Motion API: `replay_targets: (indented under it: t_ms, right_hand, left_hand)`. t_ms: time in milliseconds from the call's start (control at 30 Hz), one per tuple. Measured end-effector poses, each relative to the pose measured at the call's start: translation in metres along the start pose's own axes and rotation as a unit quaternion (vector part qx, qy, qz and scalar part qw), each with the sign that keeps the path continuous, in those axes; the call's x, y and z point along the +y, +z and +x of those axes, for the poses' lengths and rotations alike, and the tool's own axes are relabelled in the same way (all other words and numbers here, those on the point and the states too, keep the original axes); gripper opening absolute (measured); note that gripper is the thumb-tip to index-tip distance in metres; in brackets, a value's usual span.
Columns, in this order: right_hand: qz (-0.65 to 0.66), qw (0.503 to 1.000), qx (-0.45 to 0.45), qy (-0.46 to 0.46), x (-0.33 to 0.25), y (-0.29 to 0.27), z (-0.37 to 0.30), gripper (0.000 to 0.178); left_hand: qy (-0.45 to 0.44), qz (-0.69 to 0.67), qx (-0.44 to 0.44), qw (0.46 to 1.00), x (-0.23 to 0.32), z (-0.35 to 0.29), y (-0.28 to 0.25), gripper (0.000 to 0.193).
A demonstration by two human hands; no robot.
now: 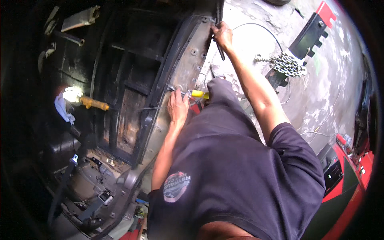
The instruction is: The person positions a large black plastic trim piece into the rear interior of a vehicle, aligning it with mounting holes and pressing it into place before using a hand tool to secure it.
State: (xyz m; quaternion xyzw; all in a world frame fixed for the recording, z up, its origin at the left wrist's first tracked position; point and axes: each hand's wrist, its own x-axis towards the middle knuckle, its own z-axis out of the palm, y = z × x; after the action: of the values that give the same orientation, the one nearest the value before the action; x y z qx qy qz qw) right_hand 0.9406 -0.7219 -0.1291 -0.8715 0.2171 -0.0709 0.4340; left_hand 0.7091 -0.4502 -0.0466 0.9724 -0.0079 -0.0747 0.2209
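Note:
My left hand [178,105] is at the bare metal sill [188,64] of a vehicle body, fingers bent over the metal end of a yellow-handled tool [199,94]. The tool's exact kind is hard to make out. Farther up, my right hand [223,35] is closed around a dark, narrow strip [221,52] at the far end of the sill. It looks like rubber trim, and its upper part runs out of view. My right arm is stretched far forward, while the left is bent close to the body.
Inside the dark vehicle body, a lit work lamp [94,103] with an orange handle lies by a pale blue cloth [64,108]. A seat-belt buckle [74,159] stands nearer. On the right are a heaped metal chain [286,65], a notched dark bar [308,36] and red equipment [340,192].

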Motion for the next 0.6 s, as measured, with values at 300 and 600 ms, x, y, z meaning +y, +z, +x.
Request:
replay_targets:
  t_ms: [300, 600]
  right_hand:
    - [-0.097, 0.980, -0.149, -0.096, 0.055, 0.066, 0.044, 0.039]
    - [-0.097, 0.962, -0.194, -0.166, 0.157, 0.048, 0.147, 0.029]
  left_hand:
    - [-0.110, -0.051, -0.003, 0.993, -0.013, -0.036, -0.006, 0.045]
    - [-0.183, -0.289, -0.062, 0.938, -0.003, -0.037, -0.029, 0.065]
